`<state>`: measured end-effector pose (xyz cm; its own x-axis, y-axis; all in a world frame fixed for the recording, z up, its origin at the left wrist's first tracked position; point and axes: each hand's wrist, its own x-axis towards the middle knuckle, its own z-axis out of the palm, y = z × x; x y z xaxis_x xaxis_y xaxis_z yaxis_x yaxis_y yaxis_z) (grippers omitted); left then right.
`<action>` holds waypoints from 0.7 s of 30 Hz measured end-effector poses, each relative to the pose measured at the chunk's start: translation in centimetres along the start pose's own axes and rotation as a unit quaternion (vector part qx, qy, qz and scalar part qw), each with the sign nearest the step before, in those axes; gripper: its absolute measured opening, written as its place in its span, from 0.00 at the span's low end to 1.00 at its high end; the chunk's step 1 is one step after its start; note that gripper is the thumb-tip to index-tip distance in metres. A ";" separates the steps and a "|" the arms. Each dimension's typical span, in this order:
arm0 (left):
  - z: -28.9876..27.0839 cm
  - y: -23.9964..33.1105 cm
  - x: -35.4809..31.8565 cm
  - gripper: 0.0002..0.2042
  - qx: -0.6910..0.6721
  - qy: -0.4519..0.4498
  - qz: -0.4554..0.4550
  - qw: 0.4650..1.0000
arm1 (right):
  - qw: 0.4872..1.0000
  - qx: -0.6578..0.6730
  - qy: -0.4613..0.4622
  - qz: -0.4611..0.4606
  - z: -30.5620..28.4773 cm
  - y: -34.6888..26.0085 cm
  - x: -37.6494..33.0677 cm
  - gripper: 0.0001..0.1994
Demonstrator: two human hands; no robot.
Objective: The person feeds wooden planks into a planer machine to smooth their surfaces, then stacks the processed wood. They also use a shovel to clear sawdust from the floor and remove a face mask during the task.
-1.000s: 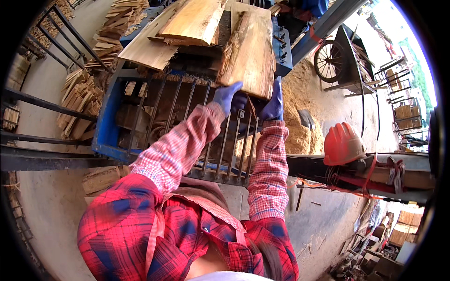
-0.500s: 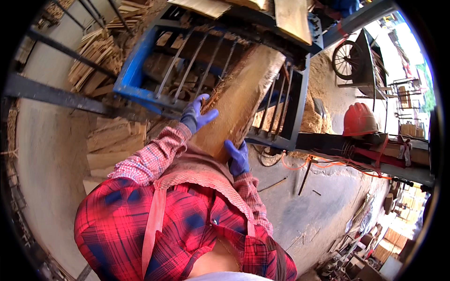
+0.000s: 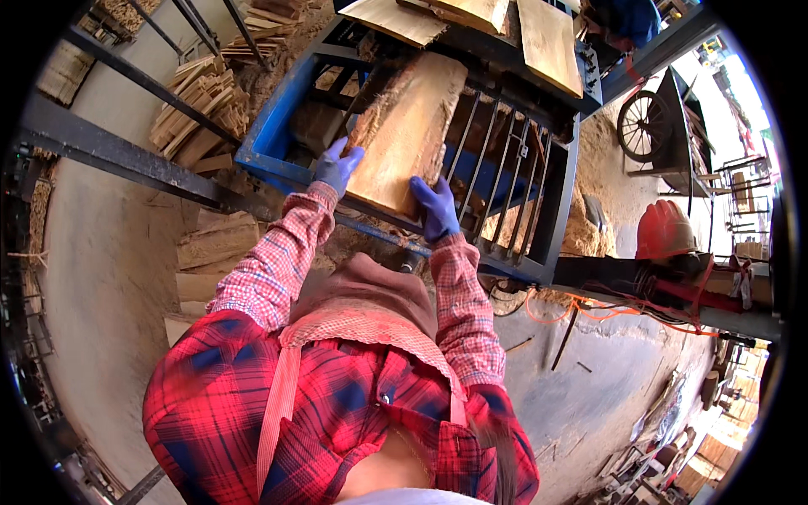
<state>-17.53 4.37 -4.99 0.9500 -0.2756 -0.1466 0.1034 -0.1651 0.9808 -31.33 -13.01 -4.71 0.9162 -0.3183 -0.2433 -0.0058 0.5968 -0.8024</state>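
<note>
A thick wooden board (image 3: 406,135) with rough bark edges lies over the bars of a blue metal machine frame (image 3: 273,168), its near end toward me. My left hand (image 3: 338,166), in a purple glove, grips the board's left edge near that end. On the opposite edge, my right hand (image 3: 435,207), in a matching glove, clasps the near right corner. Both arms stretch forward from my body. The board's far end reaches the dark front of the machine, below the boards on top.
Sawn boards (image 3: 549,46) lie on top of the machine. Metal bars (image 3: 497,168) span the frame's right side. A red hard hat (image 3: 665,229) sits on a dark beam at right. Wood scraps (image 3: 198,105) are piled at left, and a wheeled cart (image 3: 673,126) stands far right.
The board has moved forward, away from my body, and now lies farther over the frame. Both hands have travelled with it, and my arms are more extended.
</note>
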 end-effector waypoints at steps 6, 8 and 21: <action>-1.3 0.0 0.8 0.22 -0.124 0.025 -0.059 0.990 | 0.744 -0.651 -0.032 -0.146 3.6 -2.0 -1.7 0.49; -1.2 0.5 1.5 0.25 -0.163 0.009 -0.073 0.984 | 0.745 -0.647 -0.009 -0.161 3.3 -0.9 -0.8 0.49; 5.6 -2.3 11.5 0.19 0.412 0.181 0.309 0.838 | 0.643 -0.721 -0.044 -0.257 -0.2 -4.0 10.8 0.43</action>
<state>-8.51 -3.69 -9.68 0.7899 -0.2692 0.5509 -0.5381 -0.7351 0.4124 -21.43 -18.98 -4.19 0.9643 -0.1202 0.2359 -0.0008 -0.8923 -0.4515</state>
